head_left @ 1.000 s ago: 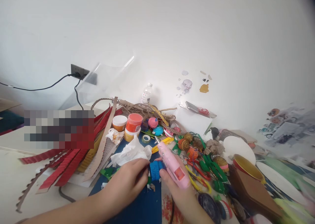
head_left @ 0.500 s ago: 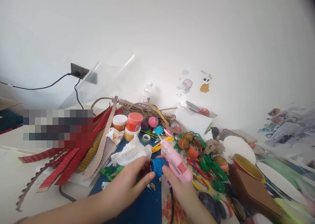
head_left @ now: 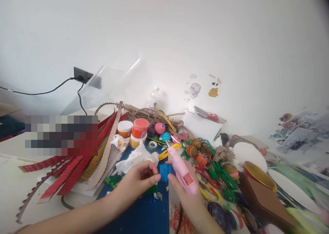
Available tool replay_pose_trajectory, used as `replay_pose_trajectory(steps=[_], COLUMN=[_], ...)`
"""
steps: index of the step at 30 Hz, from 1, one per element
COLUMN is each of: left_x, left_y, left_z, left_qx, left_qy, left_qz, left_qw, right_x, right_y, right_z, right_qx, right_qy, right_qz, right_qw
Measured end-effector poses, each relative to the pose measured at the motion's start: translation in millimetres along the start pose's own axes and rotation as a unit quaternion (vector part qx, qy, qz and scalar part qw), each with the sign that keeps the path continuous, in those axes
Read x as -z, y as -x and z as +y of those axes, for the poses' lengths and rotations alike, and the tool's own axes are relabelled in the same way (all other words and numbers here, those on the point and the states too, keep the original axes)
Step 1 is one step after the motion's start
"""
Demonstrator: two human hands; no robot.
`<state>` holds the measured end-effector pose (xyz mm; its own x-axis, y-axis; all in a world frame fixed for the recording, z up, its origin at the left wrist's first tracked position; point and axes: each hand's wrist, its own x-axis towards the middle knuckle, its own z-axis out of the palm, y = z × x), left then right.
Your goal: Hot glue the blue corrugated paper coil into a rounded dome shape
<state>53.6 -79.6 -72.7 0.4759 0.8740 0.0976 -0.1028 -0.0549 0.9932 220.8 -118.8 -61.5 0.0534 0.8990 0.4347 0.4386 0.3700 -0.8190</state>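
A small blue roll of corrugated paper (head_left: 164, 172) is between my hands, above a dark blue mat (head_left: 144, 211). My right hand (head_left: 187, 186) is closed, its thumb on the right side of the roll. The same hand also holds a pink glue gun (head_left: 181, 170), nozzle pointing up and to the left. At the roll's left edge, the thumb and forefinger of my left hand (head_left: 142, 179) come together in a pinch. Whether anything lies between those fingertips is hidden. Green paper scraps (head_left: 113, 181) lie behind my left hand.
Paint jars (head_left: 140, 128), crumpled tissue (head_left: 137, 158) and a tape roll (head_left: 152, 145) stand ahead. Red corrugated strips (head_left: 74, 169) spread at left. Right of my hands are scissors (head_left: 209, 189), green coils (head_left: 224, 177) and a brown box (head_left: 264, 199). A bottle (head_left: 153, 97) is by the wall.
The blue roll has turned, so its open end no longer faces my left hand. My left fingers have drawn back slightly to its edge. The glue gun has shifted slightly.
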Motion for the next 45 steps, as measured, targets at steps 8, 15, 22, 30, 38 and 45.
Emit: replay_pose_trajectory(steps=[8, 15, 22, 30, 38, 45], left_x=[-0.6, -4.5, -3.0, -2.2, 3.8, 4.2], left_y=[0, 6, 5, 5, 8, 14], left_z=[8, 10, 8, 1, 12, 8], left_qx=[0.043, 0.048, 0.033, -0.050, -0.166, -0.267], left_qy=[0.026, 0.080, 0.055, -0.039, -0.230, -0.318], left_qz=[0.017, -0.005, -0.036, -0.014, 0.059, 0.094], left_qw=[0.999, 0.996, 0.997, 0.998, 0.957, 0.905], right_x=[-2, -1, 0, 1, 0, 0], right_y=[1, 5, 3, 4, 2, 0], right_z=[1, 1, 0, -5, 0, 0], right_qx=[-0.010, 0.010, 0.008, 0.014, -0.063, -0.088], right_qy=[0.040, 0.043, 0.034, 0.023, -0.103, -0.192], right_qz=[-0.005, -0.005, -0.002, 0.001, 0.017, -0.029], right_qw=[0.999, 0.999, 0.999, 1.000, 0.993, 0.977])
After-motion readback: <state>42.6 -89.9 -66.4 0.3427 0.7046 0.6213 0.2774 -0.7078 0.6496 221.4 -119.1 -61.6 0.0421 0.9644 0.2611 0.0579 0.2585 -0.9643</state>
